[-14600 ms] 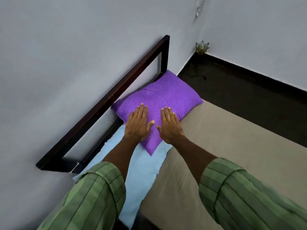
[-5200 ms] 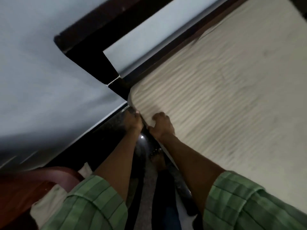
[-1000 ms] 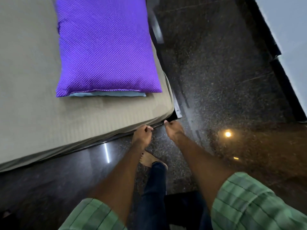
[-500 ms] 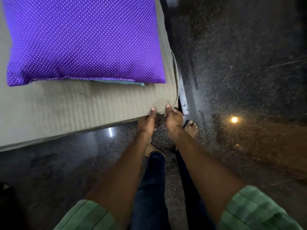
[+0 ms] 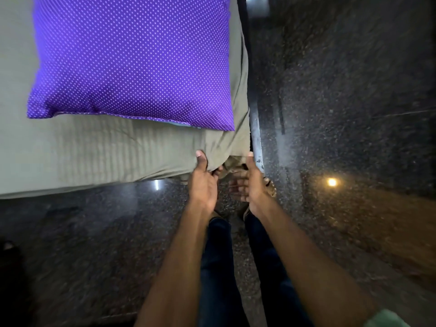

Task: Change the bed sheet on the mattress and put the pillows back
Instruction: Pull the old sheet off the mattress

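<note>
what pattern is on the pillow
The pillow is purple with small white polka dots, shown clearly in the head view.

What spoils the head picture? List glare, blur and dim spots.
Head view: lamp glare reflects off the polished floor; floor streaked by motion blur; purple pillow and sheet sharp and lit; left hand clear, right hand dimmer.

At the mattress corner, the left hand (image 5: 202,182) pinches the beige bed sheet (image 5: 113,152), thumb on top; the right hand (image 5: 250,182) grips underneath at three o'clock. The purple dotted pillow (image 5: 132,60) lies at eleven o'clock.
</note>
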Tool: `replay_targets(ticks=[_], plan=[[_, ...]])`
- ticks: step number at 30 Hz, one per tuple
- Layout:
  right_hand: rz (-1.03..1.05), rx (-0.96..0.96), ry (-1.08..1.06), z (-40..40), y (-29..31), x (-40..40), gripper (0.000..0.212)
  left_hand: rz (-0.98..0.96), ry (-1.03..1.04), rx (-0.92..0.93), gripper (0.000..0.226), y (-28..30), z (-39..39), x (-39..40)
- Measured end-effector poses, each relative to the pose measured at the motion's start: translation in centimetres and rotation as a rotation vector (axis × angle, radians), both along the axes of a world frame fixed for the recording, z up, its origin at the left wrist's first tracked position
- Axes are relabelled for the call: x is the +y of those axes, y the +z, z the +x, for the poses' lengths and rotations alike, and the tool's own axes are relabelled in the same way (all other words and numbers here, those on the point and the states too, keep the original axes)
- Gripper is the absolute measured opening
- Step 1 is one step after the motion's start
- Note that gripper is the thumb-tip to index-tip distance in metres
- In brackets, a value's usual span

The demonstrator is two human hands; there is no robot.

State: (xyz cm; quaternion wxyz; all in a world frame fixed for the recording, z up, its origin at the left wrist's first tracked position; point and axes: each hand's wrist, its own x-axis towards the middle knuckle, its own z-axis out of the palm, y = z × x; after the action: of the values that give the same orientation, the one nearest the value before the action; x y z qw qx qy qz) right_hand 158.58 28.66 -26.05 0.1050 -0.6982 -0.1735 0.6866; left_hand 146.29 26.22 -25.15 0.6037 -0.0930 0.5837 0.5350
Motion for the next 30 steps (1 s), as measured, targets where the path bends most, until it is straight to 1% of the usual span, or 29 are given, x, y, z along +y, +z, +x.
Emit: replay_targets(ticks=[1,2,3,5,6,7,8,9,10,12,14,15,16,17,18,19,20,21,22,23,24,25,27,29,30], plan=[[-0.078,0.045,0.018,-0.2,-0.5,0.4,0.089,0.025,0.0,-0.011,0.047,0.2,-0.2,-0.1],[-0.127,0.114,0.024,-0.8,-0.5,1.0,0.09,0.047,0.013,-0.041,0.045,0.4,-0.4,-0.1],[-0.144,0.161,-0.012,-1.5,-0.7,1.6,0.081,0.073,0.026,-0.079,0.048,0.1,-0.7,-0.1],[-0.191,0.201,-0.174,-3.1,-1.0,2.8,0.058,0.086,0.022,-0.115,0.051,0.1,-1.0,0.0],[-0.188,0.175,-0.217,-3.7,-1.2,3.2,0.046,0.065,-0.015,-0.102,0.046,0.0,-1.2,-0.3],[-0.154,0.102,-0.206,-3.5,-2.0,3.1,0.033,0.023,-0.066,-0.064,0.044,-0.5,-1.3,-0.8],[-0.105,0.022,-0.166,-3.2,-2.6,2.9,0.027,-0.028,-0.121,-0.028,0.045,-0.6,-1.2,-1.2],[-0.059,-0.027,-0.139,-2.9,-2.8,2.9,0.03,-0.08,-0.161,-0.012,0.049,-1.1,-1.1,-1.8],[-0.016,0.009,-0.165,-2.5,-2.4,3.3,0.031,-0.133,-0.155,-0.029,0.051,-1.3,-0.9,-2.3],[0.077,0.241,-0.276,-2.2,1.0,5.2,0.029,-0.248,-0.141,-0.07,0.059,-1.9,-0.3,-3.4],[0.146,0.484,-0.364,-0.9,3.3,7.2,0.023,-0.317,-0.173,-0.177,0.073,-2.2,0.2,-3.9],[0.163,0.567,-0.381,-0.5,4.9,8.0,0.022,-0.305,-0.169,-0.25,0.078,-2.2,0.5,-3.7],[0.183,0.585,-0.331,0.0,6.0,8.6,0.026,-0.265,-0.14,-0.32,0.081,-1.8,0.6,-3.3],[0.196,0.564,-0.234,0.5,6.5,8.9,0.029,-0.209,-0.087,-0.366,0.079,-1.2,0.8,-2.5],[0.203,0.498,-0.073,1.1,6.4,8.9,0.029,-0.156,-0.016,-0.38,0.071,-0.7,1.0,-1.6],[0.183,0.397,0.121,1.6,6.0,8.5,0.025,-0.112,0.057,-0.356,0.057,-0.1,1.0,-0.5],[0.151,0.238,0.314,1.9,5.0,8.1,0.027,-0.086,0.123,-0.316,0.043,0.4,1.0,0.5],[0.129,0.053,0.466,2.3,3.6,7.6,0.036,-0.079,0.158,-0.264,0.03,0.8,0.9,1.5],[0.136,-0.101,0.514,2.5,2.0,6.9,0.051,-0.072,0.191,-0.24,0.023,1.2,0.7,2.4],[0.183,-0.206,0.458,2.5,0.8,6.0,0.066,-0.071,0.221,-0.233,0.02,1.4,0.4,3.0],[0.252,-0.263,0.337,2.5,-0.5,5.4,0.077,-0.065,0.251,-0.243,0.02,1.6,0.2,3.4],[0.287,-0.26,0.204,2.2,-2.1,5.0,0.077,-0.052,0.278,-0.252,0.02,1.6,-0.1,3.4],[0.191,-0.153,-0.01,0.7,-3.2,4.8,0.063,-0.013,0.326,-0.289,0.021,1.4,-0.5,2.9],[0.099,-0.1,-0.138,-0.5,-4.4,5.6,0.06,0.025,0.357,-0.327,0.021,1.2,-0.5,2.2],[0.102,-0.137,-0.154,-0.7,-5.0,6.0,0.059,0.033,0.356,-0.343,0.023,1.0,-0.5,1.7]])
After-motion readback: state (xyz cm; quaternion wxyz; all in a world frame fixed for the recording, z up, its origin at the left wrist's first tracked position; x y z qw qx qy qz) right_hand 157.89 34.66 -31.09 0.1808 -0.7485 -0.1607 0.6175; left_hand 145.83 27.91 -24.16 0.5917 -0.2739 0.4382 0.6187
